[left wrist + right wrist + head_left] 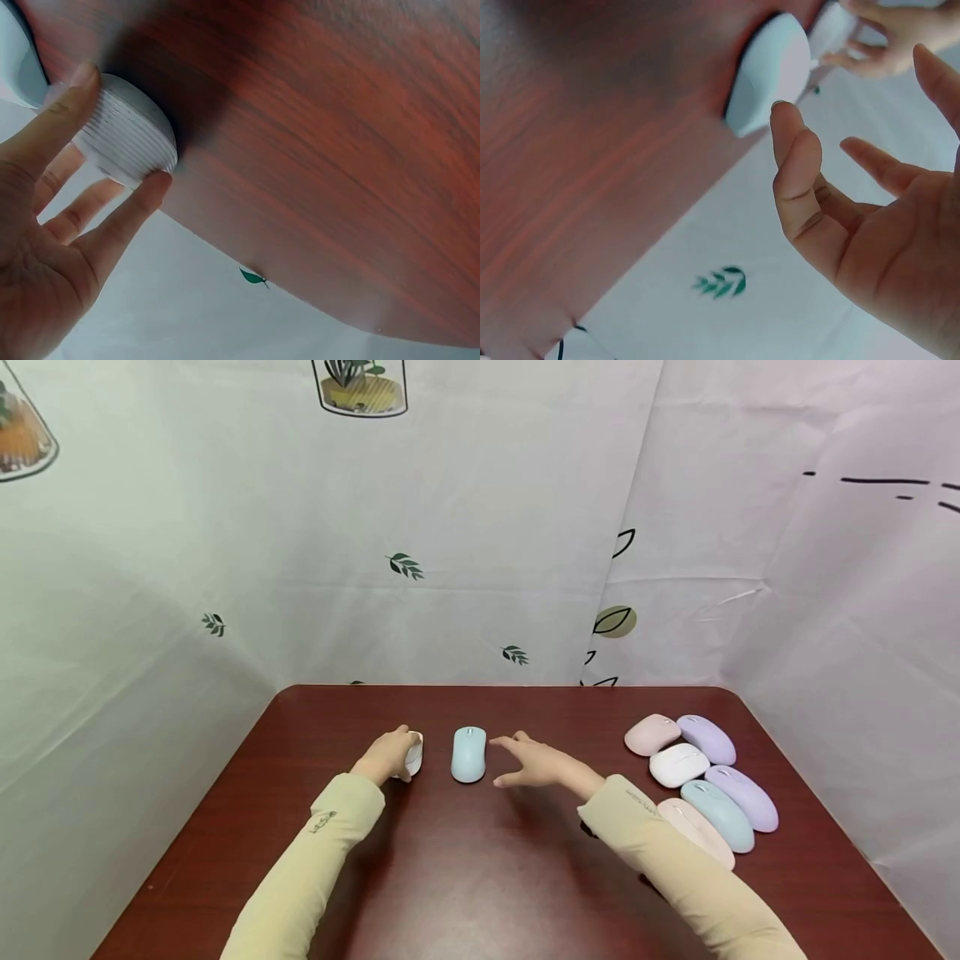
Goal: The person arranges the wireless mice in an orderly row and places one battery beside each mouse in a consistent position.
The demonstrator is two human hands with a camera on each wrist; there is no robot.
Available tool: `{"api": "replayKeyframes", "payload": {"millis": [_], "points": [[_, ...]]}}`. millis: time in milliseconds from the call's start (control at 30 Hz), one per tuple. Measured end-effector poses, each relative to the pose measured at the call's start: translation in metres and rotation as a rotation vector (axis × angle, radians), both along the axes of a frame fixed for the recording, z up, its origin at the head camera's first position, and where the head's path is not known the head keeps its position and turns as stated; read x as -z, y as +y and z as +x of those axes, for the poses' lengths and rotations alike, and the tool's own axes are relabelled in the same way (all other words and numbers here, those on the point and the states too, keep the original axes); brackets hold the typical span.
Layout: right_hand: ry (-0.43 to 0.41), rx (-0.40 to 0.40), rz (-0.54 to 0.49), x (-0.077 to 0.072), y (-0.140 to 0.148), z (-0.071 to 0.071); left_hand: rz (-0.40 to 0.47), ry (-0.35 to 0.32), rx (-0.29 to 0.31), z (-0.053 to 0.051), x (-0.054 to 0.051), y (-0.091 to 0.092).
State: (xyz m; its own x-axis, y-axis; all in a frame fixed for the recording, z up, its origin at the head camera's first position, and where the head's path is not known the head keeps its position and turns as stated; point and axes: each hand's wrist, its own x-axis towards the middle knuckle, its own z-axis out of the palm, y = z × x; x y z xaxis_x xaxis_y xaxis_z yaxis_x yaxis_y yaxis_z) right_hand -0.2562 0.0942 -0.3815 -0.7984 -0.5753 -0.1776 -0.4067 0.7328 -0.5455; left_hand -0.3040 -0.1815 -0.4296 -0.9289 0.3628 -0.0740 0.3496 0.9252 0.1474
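A white mouse [415, 758] lies on the table left of centre, and my left hand [387, 755] grips it with thumb and fingers at its sides. In the left wrist view the left hand [71, 217] pinches the ribbed side of the white mouse [127, 131]. Beside it, to the right, a light blue mouse [468, 755] stands alone, untouched. My right hand [534, 762] hovers just right of the blue mouse, fingers apart and holding nothing. The right wrist view shows the right hand [870, 217] below the blue mouse [771, 75].
On the right of the dark red table [450, 877] several mice lie close together: a pink one [652, 735], a white one [678, 765], lilac ones [707, 739] and a blue one [717, 816], among others. A pale printed cloth [480, 527] hangs behind the table.
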Motion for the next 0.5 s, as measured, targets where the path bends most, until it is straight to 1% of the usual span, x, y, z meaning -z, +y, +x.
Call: {"api": "replayKeyframes", "payload": {"millis": [200, 333, 433, 500], "points": [[0.085, 0.001, -0.031, -0.010, 0.029, 0.004, 0.010, 0.023, -0.018, 0.005, 0.002, 0.001], [0.140, 0.016, -0.044, -0.015, 0.049, 0.004, -0.026, 0.034, -0.021, 0.009, 0.001, 0.001], [0.181, 0.046, -0.056, -0.018, 0.064, 0.004, -0.068, 0.040, -0.033, 0.011, -0.001, 0.002], [0.197, 0.072, -0.069, -0.019, 0.071, 0.004, -0.080, 0.045, -0.046, 0.012, -0.003, 0.004]]}}
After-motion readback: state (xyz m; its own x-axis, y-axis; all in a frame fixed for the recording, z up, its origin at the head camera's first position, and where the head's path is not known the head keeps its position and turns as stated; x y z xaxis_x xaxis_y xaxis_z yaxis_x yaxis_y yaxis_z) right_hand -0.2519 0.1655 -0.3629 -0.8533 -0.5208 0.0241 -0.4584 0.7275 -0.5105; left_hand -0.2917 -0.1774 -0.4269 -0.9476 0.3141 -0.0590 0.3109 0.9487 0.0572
